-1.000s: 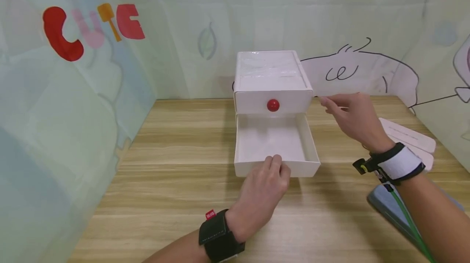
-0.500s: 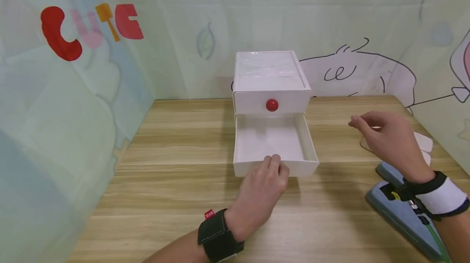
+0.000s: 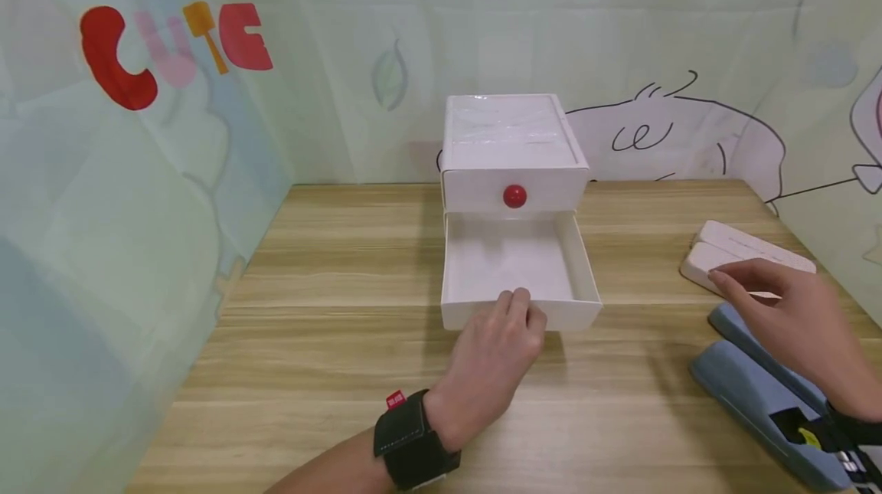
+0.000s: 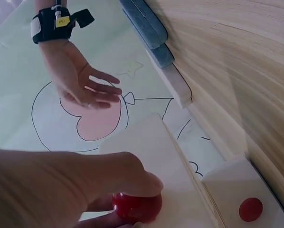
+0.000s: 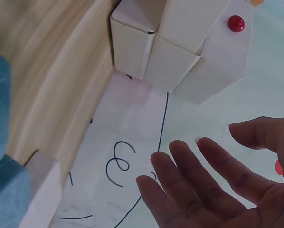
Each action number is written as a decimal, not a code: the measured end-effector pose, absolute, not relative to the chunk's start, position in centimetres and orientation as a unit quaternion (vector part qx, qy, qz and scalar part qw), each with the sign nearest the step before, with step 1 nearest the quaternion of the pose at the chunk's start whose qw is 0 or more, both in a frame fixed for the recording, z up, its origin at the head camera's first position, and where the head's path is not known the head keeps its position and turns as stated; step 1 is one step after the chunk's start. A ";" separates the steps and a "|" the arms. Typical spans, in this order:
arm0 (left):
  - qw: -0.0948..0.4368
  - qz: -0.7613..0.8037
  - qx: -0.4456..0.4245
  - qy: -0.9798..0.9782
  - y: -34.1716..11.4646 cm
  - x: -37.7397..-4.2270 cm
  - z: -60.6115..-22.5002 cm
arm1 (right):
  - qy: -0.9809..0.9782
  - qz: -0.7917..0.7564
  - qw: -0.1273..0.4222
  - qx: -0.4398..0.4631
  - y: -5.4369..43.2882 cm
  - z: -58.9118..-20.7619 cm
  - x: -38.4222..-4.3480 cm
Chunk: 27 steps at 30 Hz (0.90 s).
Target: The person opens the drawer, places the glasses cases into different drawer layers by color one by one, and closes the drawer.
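A white two-drawer box stands at the back of the wooden table. Its lower drawer is pulled out toward me, with nothing inside; its upper drawer, with a red knob, is closed. At the lower drawer's front is my left hand, pinching the lower red knob between thumb and fingers, as the left wrist view shows. My right hand is held over the table's right side, overlapping white and blue-grey cases. Its fingers are spread and relaxed in both wrist views, holding nothing.
Blue-grey long rounded cases lie side by side at the right front. Behind them are white cases, partly covered by the right hand. A printed cloth surrounds the wooden table.
My right hand has moved from beside the box's right front corner back to the right and toward me. The left hand and the pulled-out drawer stay where they were.
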<state>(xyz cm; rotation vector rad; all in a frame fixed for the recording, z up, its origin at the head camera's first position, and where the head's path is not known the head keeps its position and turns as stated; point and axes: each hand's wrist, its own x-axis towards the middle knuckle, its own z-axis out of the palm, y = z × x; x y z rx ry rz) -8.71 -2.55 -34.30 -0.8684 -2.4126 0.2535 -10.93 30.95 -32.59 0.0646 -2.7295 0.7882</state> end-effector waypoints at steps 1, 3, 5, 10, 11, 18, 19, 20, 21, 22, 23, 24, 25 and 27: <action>0.279 0.095 -0.323 -0.899 -2.6 -8.7 -34.3 | -0.952 0.270 0.145 0.020 31.1 -32.8 -10.6; 0.281 0.091 -0.322 -0.899 -2.6 -8.7 -34.3 | -0.956 0.262 0.134 0.013 31.6 -33.3 -10.1; 0.284 0.089 -0.323 -0.898 -2.6 -8.7 -34.4 | -0.960 0.252 0.122 0.004 31.9 -33.8 -9.5; 0.290 0.094 -0.323 -0.896 -2.5 -8.8 -34.4 | -0.966 0.242 0.092 -0.008 33.1 -35.3 -7.9; 0.290 0.094 -0.323 -0.896 -2.6 -8.8 -34.4 | -0.967 0.240 0.086 -0.007 33.3 -35.6 -7.7; 0.289 0.092 -0.324 -0.896 -2.6 -8.7 -34.3 | -0.975 0.213 0.063 0.014 34.5 -37.5 -6.5; 0.289 0.092 -0.324 -0.896 -2.6 -8.7 -34.3 | -0.976 0.209 0.060 0.016 34.7 -37.7 -6.4; 0.288 0.091 -0.324 -0.896 -2.6 -8.7 -34.3 | -0.977 0.206 0.062 0.018 34.9 -38.0 -6.2; 0.288 0.091 -0.324 -0.897 -2.6 -8.7 -34.3 | -0.977 0.203 0.063 0.018 35.1 -38.3 -6.0; 0.287 0.091 -0.325 -0.897 -2.6 -8.7 -34.3 | -0.977 0.199 0.071 0.022 35.3 -38.6 -5.8; 0.287 0.091 -0.325 -0.896 -2.6 -8.7 -34.3 | -0.978 0.194 0.078 0.023 35.5 -38.8 -5.7; 0.287 0.091 -0.325 -0.897 -2.6 -8.7 -34.3 | -0.978 0.188 0.082 0.023 35.7 -39.1 -5.5; 0.287 0.091 -0.325 -0.896 -2.6 -8.7 -34.4 | -0.979 0.184 0.085 0.020 35.9 -39.4 -5.3; 0.287 0.091 -0.325 -0.897 -2.6 -8.7 -34.4 | -0.983 0.168 0.074 0.009 36.2 -39.9 -5.0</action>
